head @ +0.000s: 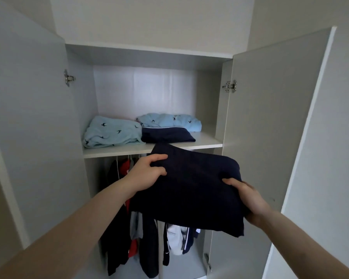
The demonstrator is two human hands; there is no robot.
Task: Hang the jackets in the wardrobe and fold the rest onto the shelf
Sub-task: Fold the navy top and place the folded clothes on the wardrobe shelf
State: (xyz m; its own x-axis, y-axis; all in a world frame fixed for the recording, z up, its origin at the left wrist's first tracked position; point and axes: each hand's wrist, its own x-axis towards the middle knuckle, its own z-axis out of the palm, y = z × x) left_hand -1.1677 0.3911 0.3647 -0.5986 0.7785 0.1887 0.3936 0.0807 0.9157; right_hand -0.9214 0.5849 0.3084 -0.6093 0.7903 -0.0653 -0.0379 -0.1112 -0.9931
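A folded dark navy garment (193,190) is held up in front of the wardrobe, just below the white shelf (113,152). My left hand (147,174) grips its left edge and my right hand (248,198) grips its right edge. On the shelf lie two folded light blue garments with small dark bird prints, one at the left (111,131) and one at the back right (169,119), and a folded navy piece with a white stripe (167,134). Under the shelf, jackets (141,250) in dark, red, grey and white hang from a rail.
Both wardrobe doors stand open, the left door (28,117) and the right door (270,117), with metal hinges on each side. Bare shelf surface shows at the right end (208,139), beside the folded navy piece.
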